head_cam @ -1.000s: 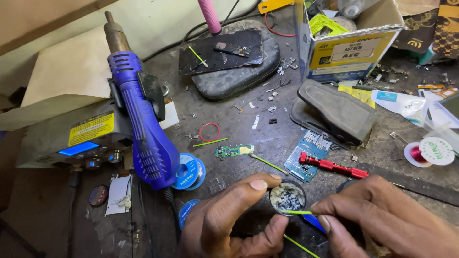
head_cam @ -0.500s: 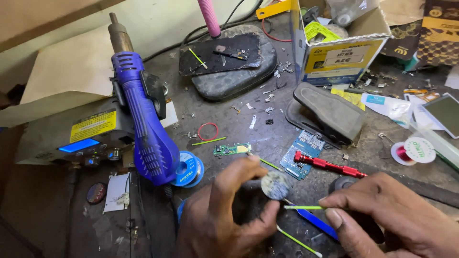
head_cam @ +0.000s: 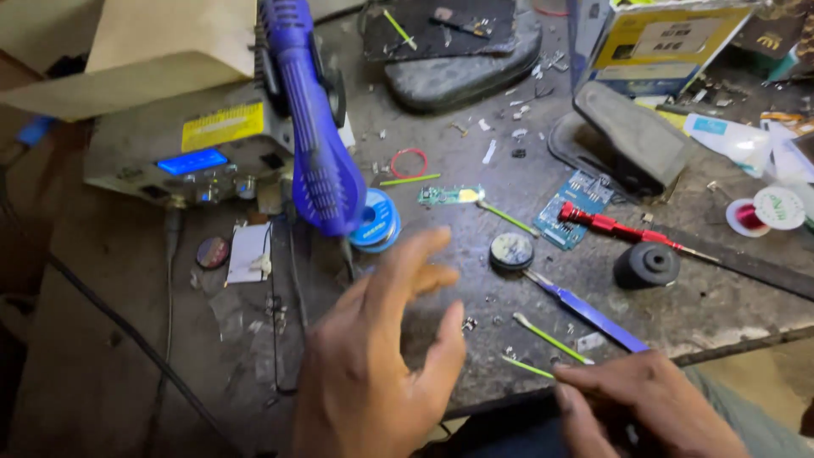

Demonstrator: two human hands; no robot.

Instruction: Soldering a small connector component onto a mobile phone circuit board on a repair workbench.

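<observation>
Green stick (head_cam: 527, 367) pinched in right hand (head_cam: 649, 405); left hand (head_cam: 381, 356) spread, empty (near round tin (head_cam: 511, 251)).

Two hands (head_cam: 373, 373) (head_cam: 644, 407), five green swabs (head_cam: 551, 337), two circuit boards (head_cam: 577, 209), one red screwdriver (head_cam: 623, 229)

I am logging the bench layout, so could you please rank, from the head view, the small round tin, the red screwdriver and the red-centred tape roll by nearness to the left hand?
Measured from the left hand:
1. Small round tin, just right of the raised fingertips.
2. Red screwdriver, farther right, beside the blue circuit board.
3. Red-centred tape roll, at the far right edge.
</observation>
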